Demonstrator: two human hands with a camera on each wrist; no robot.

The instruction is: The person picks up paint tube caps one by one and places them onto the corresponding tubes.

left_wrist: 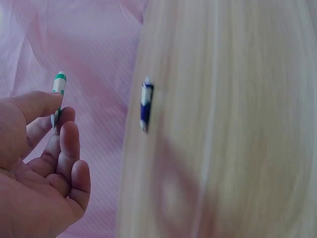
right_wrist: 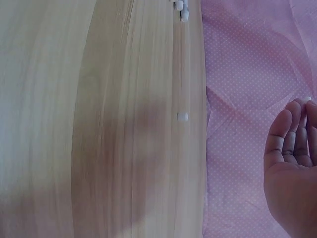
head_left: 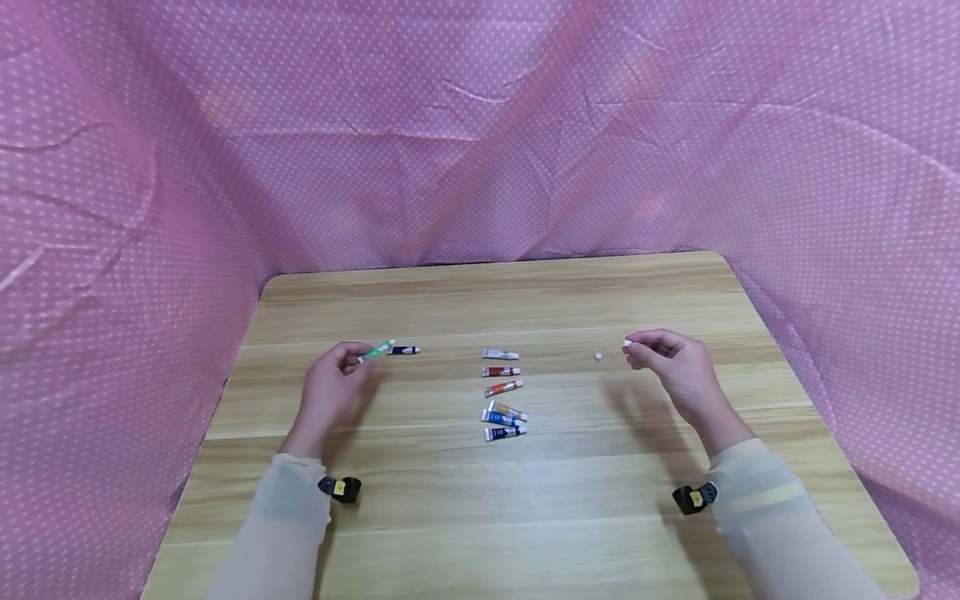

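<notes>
My left hand (head_left: 336, 385) pinches a green paint tube (head_left: 378, 350) between thumb and fingers, raised over the left of the table. In the left wrist view its narrow pale tip points up. A dark purple paint tube (head_left: 406, 350) lies on the wood just right of that hand. Across the table, my right hand (head_left: 681, 371) holds a small white cap (head_left: 627, 342) at its thumb and fingertips. Only a sliver of this cap shows in the right wrist view. A second white cap (head_left: 597, 356) sits on the table, left of the right hand.
Down the middle of the wooden table (head_left: 570, 500) runs a column of paint tubes: white (head_left: 500, 354), red (head_left: 501, 372), orange (head_left: 503, 388), ochre (head_left: 512, 411), blue (head_left: 499, 418) and dark blue (head_left: 506, 433). The lowest ones overlap. Pink dotted cloth (head_left: 480, 167) surrounds the table.
</notes>
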